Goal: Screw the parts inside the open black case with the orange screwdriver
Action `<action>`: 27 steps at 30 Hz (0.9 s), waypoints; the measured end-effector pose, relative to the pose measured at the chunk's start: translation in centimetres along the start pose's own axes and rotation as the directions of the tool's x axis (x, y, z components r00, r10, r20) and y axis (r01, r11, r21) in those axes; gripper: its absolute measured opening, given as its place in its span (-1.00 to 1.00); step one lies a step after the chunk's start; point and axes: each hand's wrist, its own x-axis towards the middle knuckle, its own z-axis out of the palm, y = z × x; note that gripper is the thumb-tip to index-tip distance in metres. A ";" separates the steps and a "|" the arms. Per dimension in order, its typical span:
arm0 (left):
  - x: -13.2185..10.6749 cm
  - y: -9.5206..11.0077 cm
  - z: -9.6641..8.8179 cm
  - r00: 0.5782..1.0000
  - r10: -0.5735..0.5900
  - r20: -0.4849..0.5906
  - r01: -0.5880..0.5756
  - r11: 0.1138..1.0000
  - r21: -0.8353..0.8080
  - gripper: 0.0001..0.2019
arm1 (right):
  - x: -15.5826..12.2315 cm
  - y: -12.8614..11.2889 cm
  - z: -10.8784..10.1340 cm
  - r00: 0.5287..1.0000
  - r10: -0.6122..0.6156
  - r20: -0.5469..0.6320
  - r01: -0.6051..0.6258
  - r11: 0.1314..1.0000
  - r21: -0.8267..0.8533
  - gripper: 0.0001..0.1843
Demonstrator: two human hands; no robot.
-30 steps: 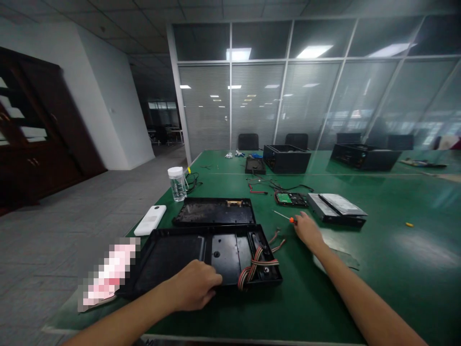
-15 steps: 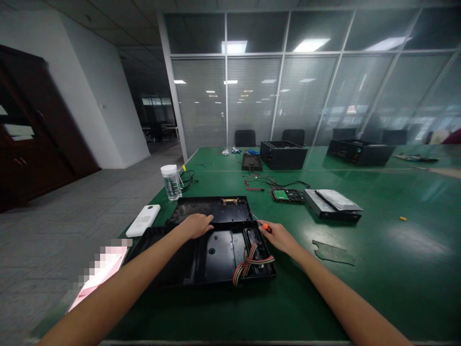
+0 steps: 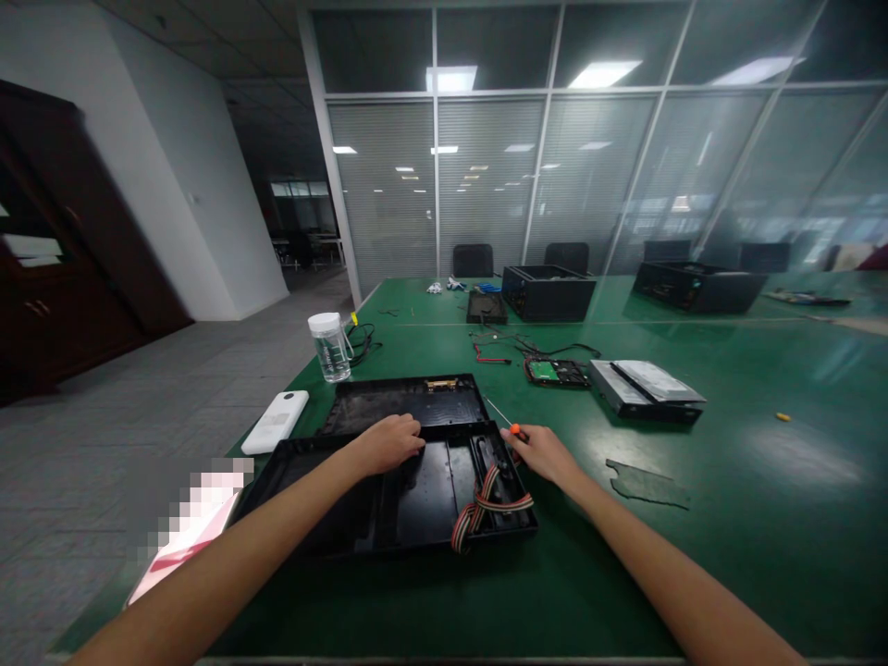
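A black open case (image 3: 430, 490) lies on the green table in two shallow halves, one behind the other. My left hand (image 3: 389, 444) is closed with its fingers curled over the inner edge where the halves meet. In my right hand (image 3: 548, 451) is a screwdriver (image 3: 516, 430) with an orange and dark handle. Its thin shaft points up and left, beside the case's right side. A striped ribbon cable (image 3: 478, 511) hangs out of the front half at the right. The rear half (image 3: 388, 404) bears a brass-coloured strip near its far edge.
Left of the case are a white phone-like device (image 3: 276, 424) and a lidded water bottle (image 3: 331, 350). Beyond lie a green circuit board unit (image 3: 555, 372), a metal drive box (image 3: 624, 393) and black computer cases (image 3: 548, 292). A flat dark piece (image 3: 648, 485) lies at right.
My left hand has shifted slightly right along the case edge. The screwdriver's shaft now shows more of its length, its tip raised beside the case corner. The view has tilted slightly.
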 end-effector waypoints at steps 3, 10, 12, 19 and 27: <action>0.3 0.6 1.0 1.000 -0.005 0.000 0.005 0.998 0.064 -0.83 | -0.1 -0.4 0.3 1.000 -0.025 -0.006 0.025 1.000 0.009 -0.49; 1.1 1.0 -0.2 0.998 0.058 -0.010 -0.057 0.996 0.068 -0.87 | -0.6 -1.7 0.7 0.991 -0.131 0.024 0.129 0.991 0.044 -0.57; 2.3 1.1 -0.9 0.994 0.092 -0.050 -0.091 0.996 0.021 -0.86 | -0.8 -2.0 0.7 0.987 -0.155 0.028 0.152 0.985 0.081 -0.59; 7.8 2.7 0.7 0.981 0.018 -0.194 -0.064 0.971 -0.232 -0.83 | -0.7 -1.6 -0.2 0.989 -0.090 -0.119 0.106 0.984 0.141 -0.56; 7.5 3.4 4.3 0.948 -0.084 -0.308 -0.040 0.926 -0.374 -0.82 | 0.3 0.3 -1.0 0.982 0.005 -0.188 0.033 0.979 0.201 -0.46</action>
